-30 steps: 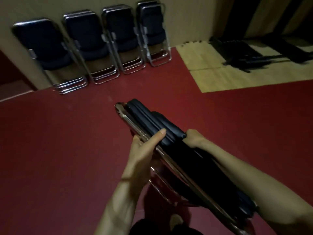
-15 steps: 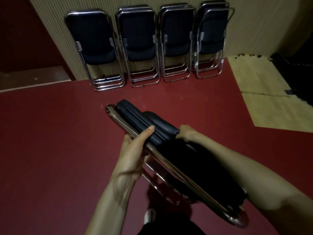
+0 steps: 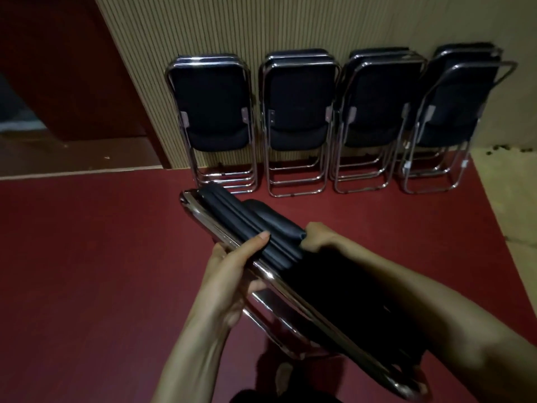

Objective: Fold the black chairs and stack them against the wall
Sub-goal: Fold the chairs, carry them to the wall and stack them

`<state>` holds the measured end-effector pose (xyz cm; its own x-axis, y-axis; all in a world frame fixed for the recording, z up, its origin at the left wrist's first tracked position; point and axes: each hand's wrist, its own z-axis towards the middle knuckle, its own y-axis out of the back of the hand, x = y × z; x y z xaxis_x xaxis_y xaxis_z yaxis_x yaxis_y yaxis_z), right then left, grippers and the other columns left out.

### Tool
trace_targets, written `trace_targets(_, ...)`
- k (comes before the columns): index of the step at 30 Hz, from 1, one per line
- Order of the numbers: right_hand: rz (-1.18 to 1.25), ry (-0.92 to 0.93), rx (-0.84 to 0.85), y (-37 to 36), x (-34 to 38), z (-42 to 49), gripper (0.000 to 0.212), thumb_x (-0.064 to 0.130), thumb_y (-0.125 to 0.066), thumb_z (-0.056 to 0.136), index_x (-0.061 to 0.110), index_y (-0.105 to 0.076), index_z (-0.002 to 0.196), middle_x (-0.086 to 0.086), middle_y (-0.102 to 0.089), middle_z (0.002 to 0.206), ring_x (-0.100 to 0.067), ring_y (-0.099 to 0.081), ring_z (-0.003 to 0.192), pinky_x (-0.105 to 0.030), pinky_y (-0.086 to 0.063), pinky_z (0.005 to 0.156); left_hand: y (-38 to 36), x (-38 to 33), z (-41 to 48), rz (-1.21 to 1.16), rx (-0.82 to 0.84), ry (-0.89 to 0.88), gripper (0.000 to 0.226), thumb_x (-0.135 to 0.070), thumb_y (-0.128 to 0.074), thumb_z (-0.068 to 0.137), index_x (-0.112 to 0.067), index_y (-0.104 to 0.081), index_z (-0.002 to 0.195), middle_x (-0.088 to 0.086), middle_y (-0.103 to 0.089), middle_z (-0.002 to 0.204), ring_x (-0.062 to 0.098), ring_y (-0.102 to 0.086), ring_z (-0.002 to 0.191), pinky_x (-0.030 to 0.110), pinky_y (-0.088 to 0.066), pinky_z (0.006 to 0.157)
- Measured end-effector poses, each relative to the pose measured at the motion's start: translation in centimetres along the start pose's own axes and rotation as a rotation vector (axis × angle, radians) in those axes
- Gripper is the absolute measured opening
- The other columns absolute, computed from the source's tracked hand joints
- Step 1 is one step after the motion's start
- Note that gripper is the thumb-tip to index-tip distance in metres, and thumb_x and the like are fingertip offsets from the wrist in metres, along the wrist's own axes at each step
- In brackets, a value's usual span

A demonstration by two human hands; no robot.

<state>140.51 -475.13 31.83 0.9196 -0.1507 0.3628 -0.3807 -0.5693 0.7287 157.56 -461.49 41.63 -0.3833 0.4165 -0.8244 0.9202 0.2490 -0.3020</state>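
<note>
Both grips hold the folded chair (image 3: 255,222) at centre: left hand (image 3: 229,274) round its frame, right hand (image 3: 316,235) on the seat pad. Wall stacks (image 3: 299,112) from twelve to two o'clock have drawn nearer, so set-down looks close.

Carried chair: the folded chair (image 3: 261,237) has been brought nearer the wall (image 3: 290,24); its top end is now seen just before the feet of the leftmost stack (image 3: 212,112), where a broad strip of red floor (image 3: 87,271) lay between a second ago.
Stacks: the four stacks (image 3: 299,112) have been shifted from the upper left to the middle of the view and are seen almost head-on.
Pale floor (image 3: 508,199): pushed to the right edge; the dark gear on it is no longer seen.
Left side: a dark red panel (image 3: 72,68) has been brought into view.
</note>
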Motion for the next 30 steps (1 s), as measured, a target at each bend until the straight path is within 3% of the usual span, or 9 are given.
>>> trace_targets(5,-0.118,0.068,-0.008,6.1,7.2,11.8,0.048,0.027,-0.073,0.079,-0.004,-0.060,0.115,-0.016,-0.064,0.115,-0.027,-0.063,0.103,-0.026,-0.042,0.067,1.4,-6.3,11.3,-0.072,-0.073,0.003,0.046,-0.019,-0.071,0.083,-0.003,-0.057,0.124,0.016,-0.072,0.104,0.019,-0.073,0.077,0.035,-0.058,0.057)
trace_targets(9,-0.203,0.098,-0.019,9.6,12.9,22.5,0.051,0.028,-0.074,0.077,-0.003,-0.061,0.114,-0.017,-0.064,0.117,-0.029,-0.063,0.104,-0.027,-0.042,0.067,3.4,-10.9,21.6,-0.129,-0.117,0.022,0.039,-0.025,-0.071,0.084,-0.009,-0.058,0.117,0.006,-0.075,0.088,0.016,-0.072,0.073,0.034,-0.057,0.053)
trace_targets(12,-0.228,0.093,0.019,11.9,17.3,30.0,0.051,0.027,-0.077,0.075,-0.003,-0.060,0.113,-0.016,-0.063,0.116,-0.027,-0.063,0.103,-0.026,-0.041,0.066,5.2,-14.4,29.0,-0.168,-0.144,0.046,0.039,-0.030,-0.073,0.079,-0.010,-0.062,0.111,0.006,-0.072,0.082,0.017,-0.064,0.070,0.037,-0.045,0.060)
trace_targets(14,-0.241,0.100,0.059,13.3,20.2,34.6,0.053,0.027,-0.078,0.075,-0.002,-0.060,0.115,-0.015,-0.063,0.117,-0.026,-0.063,0.103,-0.025,-0.042,0.067,6.3,-16.4,33.2,-0.181,-0.192,0.060,0.040,-0.032,-0.071,0.083,-0.010,-0.061,0.115,0.003,-0.073,0.081,0.013,-0.068,0.064,0.035,-0.050,0.056)
trace_targets(17,-0.294,0.150,0.092,15.2,24.3,40.3,0.052,0.026,-0.077,0.077,-0.003,-0.060,0.117,-0.015,-0.063,0.118,-0.026,-0.063,0.105,-0.025,-0.043,0.069,7.4,-19.0,38.5,-0.256,-0.242,0.083,0.043,-0.041,-0.060,0.090,-0.012,-0.060,0.123,0.001,-0.075,0.093,0.012,-0.072,0.079,0.031,-0.055,0.049)
trace_targets(25,-0.465,0.313,0.162,17.9,32.9,53.7,0.044,0.022,-0.076,0.076,-0.002,-0.063,0.110,-0.014,-0.066,0.110,-0.027,-0.065,0.096,-0.027,-0.046,0.064,8.3,-23.0,49.2,-0.439,-0.461,0.108,0.047,-0.050,-0.045,0.095,-0.013,-0.064,0.118,0.005,-0.075,0.097,0.024,-0.068,0.098,0.048,-0.059,0.067)
trace_targets(30,-0.567,0.388,0.198,18.5,36.8,61.1,0.040,0.021,-0.074,0.077,-0.001,-0.064,0.109,-0.015,-0.066,0.112,-0.028,-0.065,0.101,-0.030,-0.050,0.071,8.8,-24.7,55.6,-0.574,-0.584,0.126,0.041,-0.048,-0.044,0.097,-0.014,-0.068,0.098,0.002,-0.072,0.078,0.024,-0.062,0.085,0.038,-0.055,0.050)
